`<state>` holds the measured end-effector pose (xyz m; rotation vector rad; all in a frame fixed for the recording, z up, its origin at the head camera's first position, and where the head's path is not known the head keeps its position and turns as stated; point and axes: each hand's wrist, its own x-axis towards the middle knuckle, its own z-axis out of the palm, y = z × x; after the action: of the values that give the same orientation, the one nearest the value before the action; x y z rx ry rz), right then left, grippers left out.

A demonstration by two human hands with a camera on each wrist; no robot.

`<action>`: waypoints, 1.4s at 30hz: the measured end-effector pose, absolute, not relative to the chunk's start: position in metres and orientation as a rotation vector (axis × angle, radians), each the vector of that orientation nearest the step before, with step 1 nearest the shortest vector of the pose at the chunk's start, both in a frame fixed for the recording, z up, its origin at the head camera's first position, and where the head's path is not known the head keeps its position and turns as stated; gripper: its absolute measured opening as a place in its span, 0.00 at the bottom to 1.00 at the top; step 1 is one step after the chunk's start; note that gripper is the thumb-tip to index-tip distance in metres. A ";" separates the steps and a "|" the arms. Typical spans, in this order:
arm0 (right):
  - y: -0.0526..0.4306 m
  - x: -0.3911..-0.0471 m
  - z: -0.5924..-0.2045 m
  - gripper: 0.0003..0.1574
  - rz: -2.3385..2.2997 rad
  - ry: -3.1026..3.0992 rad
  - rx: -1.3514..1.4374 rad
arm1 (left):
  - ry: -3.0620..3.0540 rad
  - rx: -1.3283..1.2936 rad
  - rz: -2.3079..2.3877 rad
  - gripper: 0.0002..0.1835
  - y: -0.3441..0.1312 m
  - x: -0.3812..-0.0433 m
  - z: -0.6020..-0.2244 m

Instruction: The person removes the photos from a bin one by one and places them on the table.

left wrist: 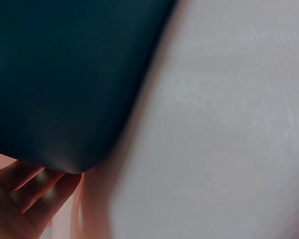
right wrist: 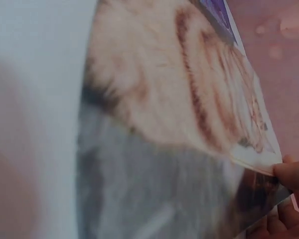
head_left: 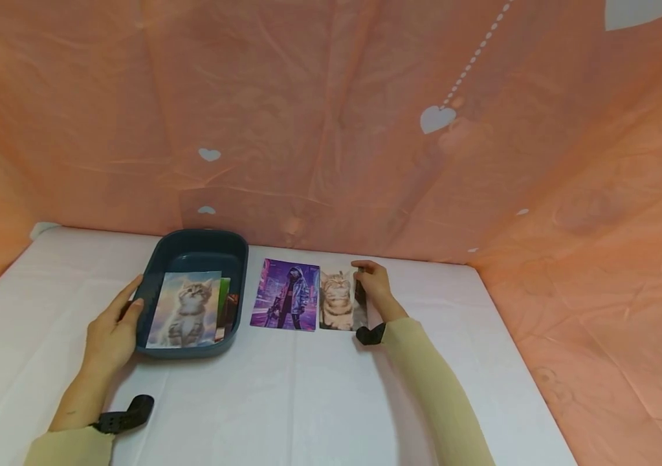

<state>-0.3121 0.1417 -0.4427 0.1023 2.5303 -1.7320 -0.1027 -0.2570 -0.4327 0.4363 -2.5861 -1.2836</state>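
Left hand (head_left: pixel 110 333): gripping the tray's (head_left: pixel 191 353) left side, apparently steadying it!
Right hand (head_left: pixel 374 285): pinching the cat card (head_left: pixel 336 305) at its far right corner, likely keeping the picture uncovered.
Cat card: sitting just right of the purple card (head_left: pixel 284 294).

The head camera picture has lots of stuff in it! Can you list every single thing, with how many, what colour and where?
Bin: one, dark blue, on the table's left side
Kitten picture: one, grey-and-white kitten, in the bin
Other picture edges: count hidden, green and brown, beside the kitten picture
Purple picture: one, purple, flat on the table
Cat picture: one, tan, right of the purple picture
Table: one, white cover, below everything
Curtain: orange, behind and beside the table
Hearts: several, white, on the curtain
Wrist straps: two, black, one per wrist
Sleeves: two, beige, on both arms
Left hand: one, bare, gripping the bin
Right hand: one, bare, pinching the cat picture
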 end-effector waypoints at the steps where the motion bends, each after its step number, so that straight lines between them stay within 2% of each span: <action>1: 0.142 -0.313 -0.443 0.19 -1.725 2.540 0.099 | -2.585 0.434 -1.284 0.27 -0.257 -0.103 -0.433; 12: 0.147 -0.319 -0.446 0.21 -1.574 2.679 0.057 | -2.567 0.431 -1.315 0.27 -0.254 -0.104 -0.432; 22: 0.146 -0.319 -0.448 0.22 -1.615 2.704 0.139 | -2.575 0.424 -1.300 0.27 -0.254 -0.103 -0.432; 35: 0.126 -0.305 -0.435 0.20 -1.901 2.623 0.341 | -2.568 0.443 -1.324 0.27 -0.254 -0.102 -0.430; 42: 0.101 -0.296 -0.425 0.19 -2.081 2.481 0.278 | -2.562 0.441 -1.320 0.27 -0.255 -0.102 -0.429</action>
<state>-0.2962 0.1007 -0.4252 0.2778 2.4813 -2.0805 -0.1023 -0.2550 -0.4293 0.4414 -2.5622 -1.3204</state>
